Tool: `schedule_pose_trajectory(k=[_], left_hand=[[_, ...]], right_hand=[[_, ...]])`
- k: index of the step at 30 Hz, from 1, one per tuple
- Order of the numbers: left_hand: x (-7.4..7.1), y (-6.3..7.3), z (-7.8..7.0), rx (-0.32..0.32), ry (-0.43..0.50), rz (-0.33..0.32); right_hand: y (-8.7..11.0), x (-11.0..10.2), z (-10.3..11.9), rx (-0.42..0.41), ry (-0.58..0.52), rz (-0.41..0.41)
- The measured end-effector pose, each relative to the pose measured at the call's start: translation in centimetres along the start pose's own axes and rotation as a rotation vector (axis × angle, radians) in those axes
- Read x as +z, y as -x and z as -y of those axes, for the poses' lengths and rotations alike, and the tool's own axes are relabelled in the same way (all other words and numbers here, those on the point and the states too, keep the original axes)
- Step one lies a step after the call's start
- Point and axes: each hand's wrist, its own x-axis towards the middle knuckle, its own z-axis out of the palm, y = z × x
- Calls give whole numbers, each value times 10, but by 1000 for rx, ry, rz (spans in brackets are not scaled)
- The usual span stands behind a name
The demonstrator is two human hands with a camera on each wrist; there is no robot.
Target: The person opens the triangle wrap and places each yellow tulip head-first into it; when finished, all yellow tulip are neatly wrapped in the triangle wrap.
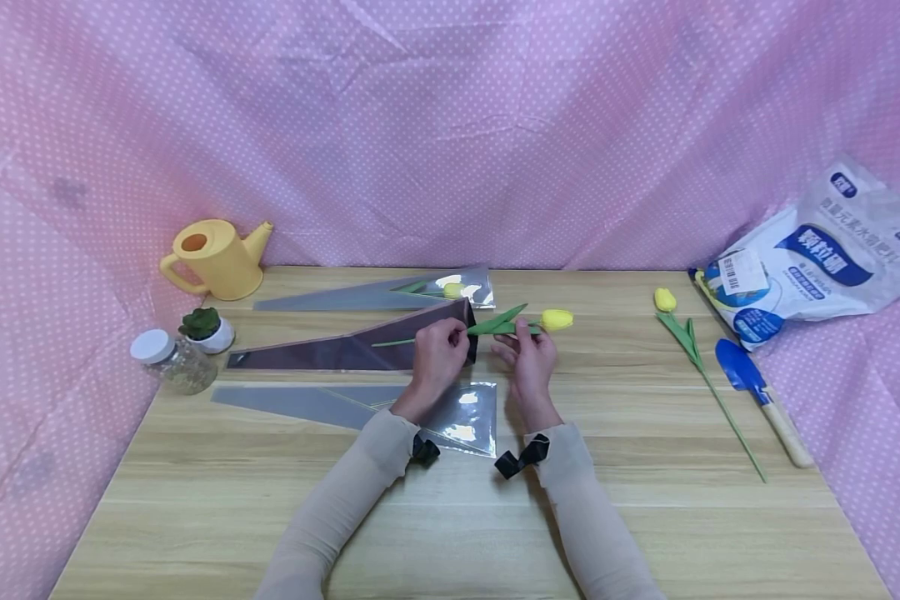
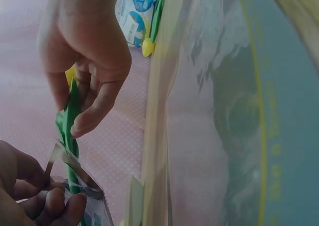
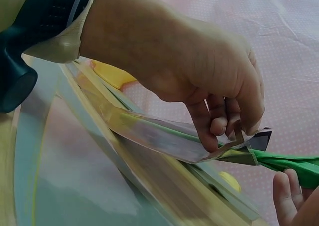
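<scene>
A dark-tinted, tapered flower sleeve (image 1: 330, 353) lies mid-table, its wide mouth raised and spread toward the right. My left hand (image 1: 437, 357) pinches the rim of that mouth; the right wrist view shows thumb and fingers on the film edge (image 3: 239, 145). With my right hand (image 1: 532, 367) I hold a yellow tulip (image 1: 557, 320) by its green leaves, below the bloom. Its stem runs leftward into the sleeve, while bloom and leaves (image 2: 74, 106) stay outside the mouth. One flat sleeve (image 1: 292, 402) lies nearer me. Behind, another sleeve (image 1: 330, 297) has a yellow tulip (image 1: 453, 290) inside.
To the right lie a single yellow tulip (image 1: 665, 300), a blue trowel (image 1: 737, 365) and a white fertilizer bag (image 1: 825, 258). A yellow watering can (image 1: 228, 271), a small potted succulent (image 1: 212, 337) and a white-lidded jar (image 1: 187, 368) stand at left. Pink dotted cloth (image 1: 450, 133) hangs behind.
</scene>
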Motion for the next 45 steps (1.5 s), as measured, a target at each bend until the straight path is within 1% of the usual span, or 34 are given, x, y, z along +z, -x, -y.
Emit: schedule_pose_trajectory(k=[8, 12, 16, 18, 21, 27, 32, 35, 39, 45], left_hand=[[0, 0, 0, 16, -18, -10], [0, -1, -1, 35, -19, -20], [0, -2, -1, 47, -13, -32], [0, -2, -2, 46, -7, -32], [-1, -2, -2, 50, -2, -30], [0, -1, -3, 74, -8, -30], [0, -1, -4, 92, -11, -42], [0, -2, -4, 97, -2, -37], [1, -2, -6, 106, 7, -24], [1, -3, -9, 114, 7, -30]], right_hand=[[1, 3, -4, 38, 12, 7], [2, 4, -4, 65, 14, 34], [2, 1, -3, 81, -45, 54], [1, 0, -3, 85, -81, 45], [0, -2, -2, 95, -99, 18], [0, 1, -3, 103, -84, -21], [0, 3, -6, 119, -73, -26], [1, 4, -7, 121, -53, -31], [1, 4, -9, 118, -18, -29], [2, 4, -10, 95, 2, -7]])
